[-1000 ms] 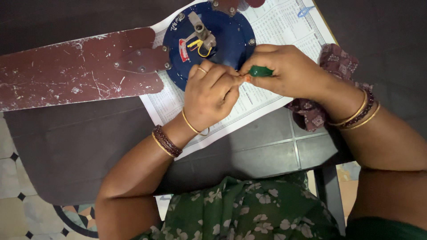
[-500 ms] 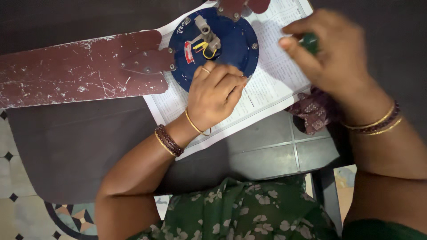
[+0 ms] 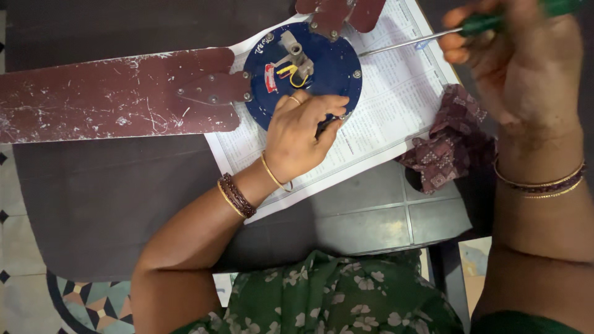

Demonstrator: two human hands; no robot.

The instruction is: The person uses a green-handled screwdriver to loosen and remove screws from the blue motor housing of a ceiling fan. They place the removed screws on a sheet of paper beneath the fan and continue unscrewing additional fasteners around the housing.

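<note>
Resting left hand [image 3: 303, 139] on blue fan motor [image 3: 322, 68]; right hand [image 3: 526, 68] gripping screwdriver [image 3: 433, 38].

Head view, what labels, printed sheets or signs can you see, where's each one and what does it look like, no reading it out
Label: small red and white rectangle on the round blue fan motor, left of its centre.
Printed sheet: white paper with dense fine columns of print, lying under the motor.
Handwritten mark: pale scrawl near the motor's upper left rim.
No packages or screens.

Right hand [image 3: 526, 68] lifted from the blue motor hub's [image 3: 328, 68] lower edge to the upper right of the frame, green-handled screwdriver [image 3: 433, 37] raised along, its shaft now bared and pointing left.
</note>
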